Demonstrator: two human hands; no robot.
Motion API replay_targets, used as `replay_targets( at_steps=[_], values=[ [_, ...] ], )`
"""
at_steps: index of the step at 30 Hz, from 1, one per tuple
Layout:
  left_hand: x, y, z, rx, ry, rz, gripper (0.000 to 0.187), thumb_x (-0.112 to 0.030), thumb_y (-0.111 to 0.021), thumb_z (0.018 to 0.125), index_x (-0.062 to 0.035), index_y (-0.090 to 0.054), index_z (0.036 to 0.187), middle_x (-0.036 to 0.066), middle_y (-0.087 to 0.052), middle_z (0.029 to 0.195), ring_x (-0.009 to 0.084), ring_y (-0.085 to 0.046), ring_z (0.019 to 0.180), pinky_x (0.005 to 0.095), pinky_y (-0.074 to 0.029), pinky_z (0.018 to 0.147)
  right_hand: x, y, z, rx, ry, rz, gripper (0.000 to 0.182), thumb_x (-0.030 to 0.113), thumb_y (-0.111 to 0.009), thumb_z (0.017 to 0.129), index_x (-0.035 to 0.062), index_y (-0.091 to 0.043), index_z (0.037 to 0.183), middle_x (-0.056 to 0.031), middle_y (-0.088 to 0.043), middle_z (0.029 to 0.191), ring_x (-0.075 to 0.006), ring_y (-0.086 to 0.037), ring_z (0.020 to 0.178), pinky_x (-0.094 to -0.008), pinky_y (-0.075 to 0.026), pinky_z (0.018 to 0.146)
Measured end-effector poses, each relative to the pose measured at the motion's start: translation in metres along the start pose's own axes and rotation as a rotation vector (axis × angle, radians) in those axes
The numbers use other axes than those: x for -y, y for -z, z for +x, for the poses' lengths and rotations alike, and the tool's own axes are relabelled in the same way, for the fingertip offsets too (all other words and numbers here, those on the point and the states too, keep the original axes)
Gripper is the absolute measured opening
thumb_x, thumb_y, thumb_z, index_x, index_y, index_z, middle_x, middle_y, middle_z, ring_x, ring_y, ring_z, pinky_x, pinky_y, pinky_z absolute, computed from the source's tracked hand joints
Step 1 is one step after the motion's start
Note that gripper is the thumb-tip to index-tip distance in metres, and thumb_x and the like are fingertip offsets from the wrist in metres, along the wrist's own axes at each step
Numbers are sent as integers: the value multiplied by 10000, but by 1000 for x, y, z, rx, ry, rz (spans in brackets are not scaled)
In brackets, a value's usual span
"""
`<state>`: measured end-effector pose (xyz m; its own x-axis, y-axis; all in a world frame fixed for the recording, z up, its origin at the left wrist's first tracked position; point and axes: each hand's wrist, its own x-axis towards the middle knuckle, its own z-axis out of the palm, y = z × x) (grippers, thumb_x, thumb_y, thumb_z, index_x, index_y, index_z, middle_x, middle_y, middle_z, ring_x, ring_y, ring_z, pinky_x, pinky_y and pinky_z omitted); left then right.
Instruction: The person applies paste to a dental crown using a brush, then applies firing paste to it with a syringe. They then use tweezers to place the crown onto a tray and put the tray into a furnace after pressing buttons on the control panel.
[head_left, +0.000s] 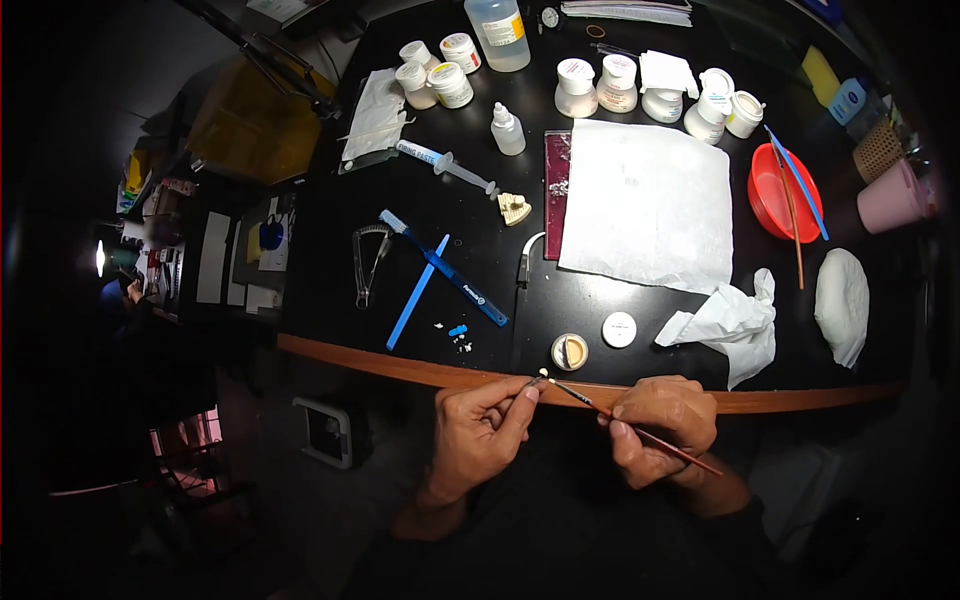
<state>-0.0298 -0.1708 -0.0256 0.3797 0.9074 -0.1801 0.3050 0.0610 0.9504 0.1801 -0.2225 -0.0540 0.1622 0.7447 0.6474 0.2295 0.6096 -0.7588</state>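
Just over the table's front edge, my left hand (pixel 484 432) pinches a small dark holder tipped with a tiny tooth-like crown (pixel 543 373). My right hand (pixel 662 424) is closed round a thin brush (pixel 665 447) with a reddish handle. The brush tip points left and comes right up to the crown. Close beyond my fingers stands an open little jar (pixel 570 352) with cream-coloured paste inside. Its white lid (pixel 619 330) lies to the right of it.
White paper (pixel 645 205) covers a dark red slab, with a crumpled tissue (pixel 735 325) nearby. A red bowl (pixel 768 210) carries brushes at the right. A blue toothbrush (pixel 455 280), a syringe (pixel 445 166) and a dental model (pixel 514 208) lie left. Several jars (pixel 617 85) line the back.
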Motion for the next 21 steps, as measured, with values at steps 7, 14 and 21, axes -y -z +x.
replay_targets(
  at_steps=[7,14,21],
  values=[
    [9,-1,-1,-75,-129,16,168,17,-716,943,68,-764,1095,-15,-631,623,-20,-493,533,177,-331,464,0,-2,0,-37,2,-22,149,-45,-689,734,-15,-656,876,-104,-696,680,-196,-708,536,-294,-595,515],
    [9,-1,-2,-88,-140,0,170,20,-728,931,59,-769,1092,-20,-631,628,-19,-495,543,180,-336,475,-2,-6,0,-25,3,-43,161,-45,-703,727,-13,-669,881,-101,-704,679,-194,-711,537,-289,-591,517],
    [9,0,-2,-86,-129,8,171,16,-736,927,60,-770,1089,-11,-639,635,-18,-505,551,180,-347,480,0,-4,2,-8,13,-22,168,-47,-707,720,-10,-671,880,-101,-706,678,-190,-704,529,-281,-574,505]
  ],
)
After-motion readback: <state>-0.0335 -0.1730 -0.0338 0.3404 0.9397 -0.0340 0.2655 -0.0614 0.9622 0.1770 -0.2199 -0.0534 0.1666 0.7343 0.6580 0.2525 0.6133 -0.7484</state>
